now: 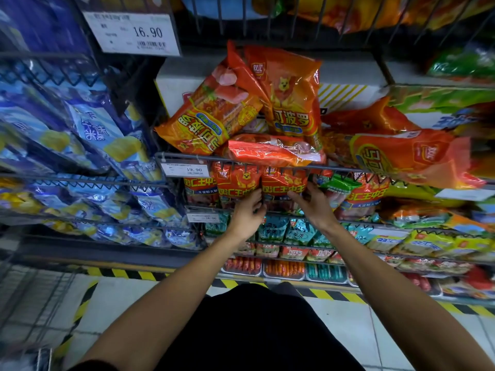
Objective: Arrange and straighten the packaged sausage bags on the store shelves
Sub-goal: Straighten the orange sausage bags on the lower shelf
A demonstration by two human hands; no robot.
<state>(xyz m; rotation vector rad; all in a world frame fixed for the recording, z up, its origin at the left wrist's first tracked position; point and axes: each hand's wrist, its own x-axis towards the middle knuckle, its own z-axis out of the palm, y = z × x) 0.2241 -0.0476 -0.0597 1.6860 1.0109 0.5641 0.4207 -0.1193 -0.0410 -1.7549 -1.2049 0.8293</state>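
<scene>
**Inspector:** On the second wire shelf [267, 167], below the 19.90 price tag [186, 170], both hands are at one red sausage bag [282, 187] standing upright behind the front rail.

**Clerk:** And the grip on each side?

**Inspector:** Left hand [247, 212] has its fingers curled against the bag's left edge, where it meets the neighbouring red bag [235, 184]. Right hand [314, 203] is spread wider, thumb across the lower front of the same bag, fingers round its right side. I judge both are holding it, squaring it up.

**Clerk:** How much of the job stands done?

**Inspector:** Little, by my reading. This row has some bags upright and facing forward, which looks orderly, though a green packet [338, 184] sits tilted among them to the right. The shelf above is untouched: one orange bag [211, 116] lies upside down and slanted, another [290, 95] leans on it, a third [273, 151] lies flat over the rail, and a large one [409, 159] sprawls sideways past the edge.

**Clerk:** The lower shelves?

**Inspector:** Teal packets [273, 228] and trays beneath appear fairly even; too small to grade. The top heap remains the main work.
</scene>
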